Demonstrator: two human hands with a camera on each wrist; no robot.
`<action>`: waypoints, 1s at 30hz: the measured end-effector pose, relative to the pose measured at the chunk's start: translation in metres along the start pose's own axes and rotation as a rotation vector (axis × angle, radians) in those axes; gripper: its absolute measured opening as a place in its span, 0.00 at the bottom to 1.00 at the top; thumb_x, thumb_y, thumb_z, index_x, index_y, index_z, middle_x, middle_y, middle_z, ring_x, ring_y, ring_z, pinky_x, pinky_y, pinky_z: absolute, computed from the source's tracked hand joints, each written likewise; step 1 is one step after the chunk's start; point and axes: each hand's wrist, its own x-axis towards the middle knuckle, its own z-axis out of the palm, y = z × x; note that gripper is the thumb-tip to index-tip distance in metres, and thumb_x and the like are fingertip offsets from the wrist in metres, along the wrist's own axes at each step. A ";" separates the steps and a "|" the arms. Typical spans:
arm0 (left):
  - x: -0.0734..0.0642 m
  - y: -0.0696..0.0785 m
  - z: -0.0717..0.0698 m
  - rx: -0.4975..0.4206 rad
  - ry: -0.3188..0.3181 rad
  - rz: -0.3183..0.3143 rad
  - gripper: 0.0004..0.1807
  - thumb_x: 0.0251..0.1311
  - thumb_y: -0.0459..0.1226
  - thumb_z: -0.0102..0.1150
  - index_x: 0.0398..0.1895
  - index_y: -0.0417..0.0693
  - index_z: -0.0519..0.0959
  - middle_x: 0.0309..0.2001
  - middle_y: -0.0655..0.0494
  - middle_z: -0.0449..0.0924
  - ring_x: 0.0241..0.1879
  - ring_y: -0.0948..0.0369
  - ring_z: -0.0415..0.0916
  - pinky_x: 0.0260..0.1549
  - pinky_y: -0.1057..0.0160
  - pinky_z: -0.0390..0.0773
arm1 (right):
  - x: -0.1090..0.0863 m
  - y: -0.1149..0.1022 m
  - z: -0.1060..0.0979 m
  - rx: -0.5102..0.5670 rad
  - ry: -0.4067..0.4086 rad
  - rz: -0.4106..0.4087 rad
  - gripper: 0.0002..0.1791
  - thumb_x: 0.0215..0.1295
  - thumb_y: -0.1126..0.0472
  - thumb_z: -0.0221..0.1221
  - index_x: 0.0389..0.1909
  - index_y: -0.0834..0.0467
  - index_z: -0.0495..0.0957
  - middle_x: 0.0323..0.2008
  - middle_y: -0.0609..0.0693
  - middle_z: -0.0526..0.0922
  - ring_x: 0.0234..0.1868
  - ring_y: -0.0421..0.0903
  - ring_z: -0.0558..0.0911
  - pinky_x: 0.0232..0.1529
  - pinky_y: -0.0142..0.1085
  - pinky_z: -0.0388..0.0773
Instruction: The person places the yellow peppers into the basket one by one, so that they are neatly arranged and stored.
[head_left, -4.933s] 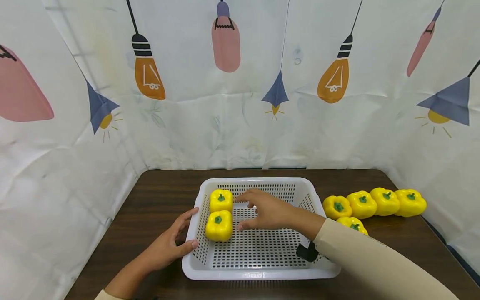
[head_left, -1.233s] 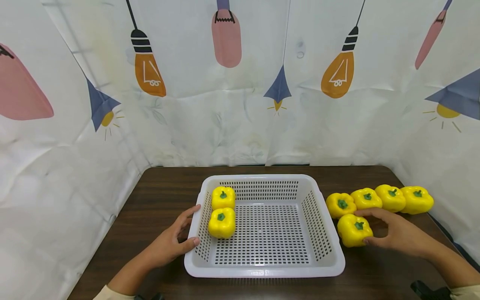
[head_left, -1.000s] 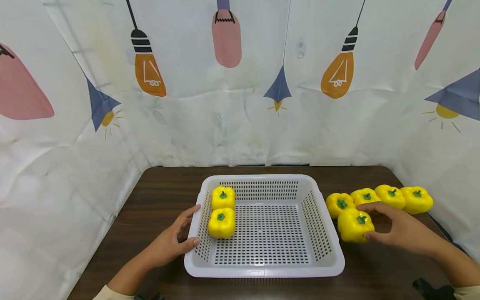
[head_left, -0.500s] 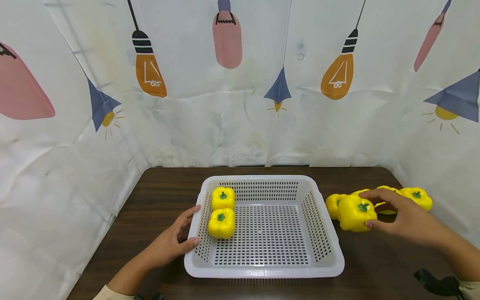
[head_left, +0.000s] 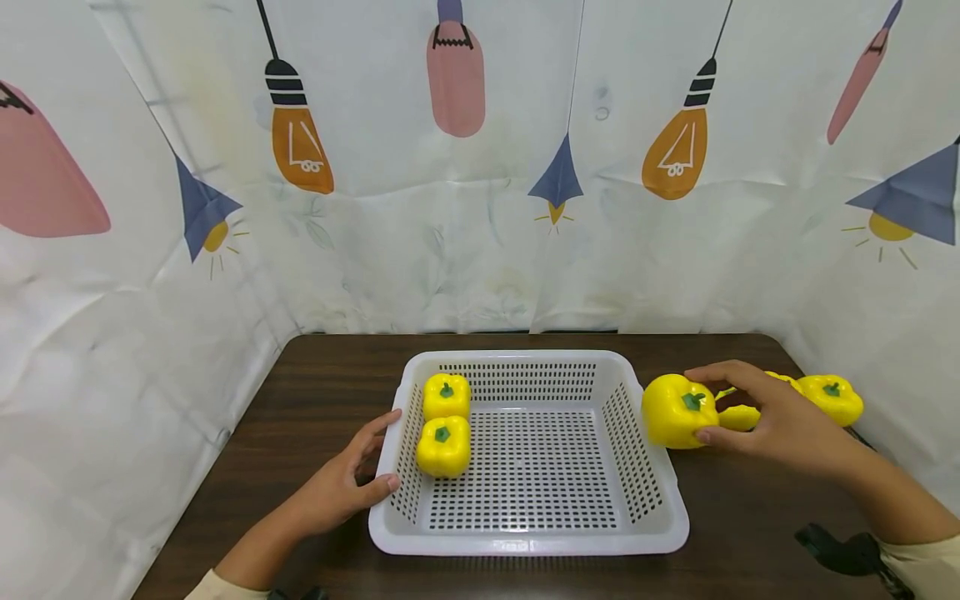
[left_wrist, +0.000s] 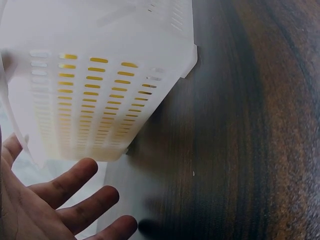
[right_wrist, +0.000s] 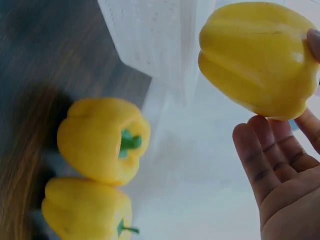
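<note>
My right hand (head_left: pixel 780 421) pinches a yellow bell pepper (head_left: pixel 671 417) with a green stem between thumb and fingers, raised near the right rim of the white perforated plastic basket (head_left: pixel 528 546). The right wrist view shows this pepper (right_wrist: pixel 257 60) from the side, some fingers touching its underside. My left hand (head_left: pixel 341 483) touches the basket's left rim with thumb and fingertip. In the left wrist view the other fingers (left_wrist: pixel 82 207) extend loosely beside the basket wall. Inside the basket, two yellow peppers, a rear one (head_left: pixel 446 397) and a front one (head_left: pixel 444 450), stand along the left wall.
Several more yellow peppers lie on the dark wooden table (head_left: pixel 322 375) to the right, partly hidden by my right hand; the rightmost pepper (head_left: pixel 831 400) shows plainly. A white curtain (head_left: pixel 487 267) with printed lamps hangs behind and at the sides.
My right hand left the basket, took a pepper from the table at right, lifted it and brought it left to the basket's right rim. My left hand keeps its place.
</note>
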 end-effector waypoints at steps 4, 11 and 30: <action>0.000 0.000 0.000 0.000 -0.003 0.009 0.42 0.61 0.42 0.58 0.71 0.74 0.45 0.63 0.43 0.62 0.51 0.47 0.72 0.39 0.59 0.78 | 0.004 -0.006 0.006 0.024 -0.029 -0.026 0.36 0.48 0.51 0.71 0.60 0.40 0.68 0.53 0.36 0.72 0.43 0.40 0.78 0.42 0.34 0.76; -0.001 0.001 -0.001 0.012 0.002 0.007 0.42 0.61 0.42 0.58 0.71 0.74 0.45 0.63 0.44 0.62 0.51 0.47 0.72 0.39 0.58 0.79 | 0.009 -0.019 0.017 0.062 -0.069 -0.014 0.35 0.49 0.46 0.69 0.59 0.39 0.68 0.53 0.36 0.72 0.43 0.41 0.77 0.41 0.34 0.77; 0.000 0.000 -0.001 0.067 0.030 0.042 0.42 0.60 0.45 0.59 0.71 0.74 0.45 0.63 0.49 0.64 0.56 0.51 0.68 0.51 0.45 0.70 | 0.023 -0.044 0.056 0.143 -0.123 -0.088 0.35 0.46 0.43 0.69 0.58 0.42 0.68 0.52 0.34 0.72 0.45 0.38 0.75 0.45 0.36 0.76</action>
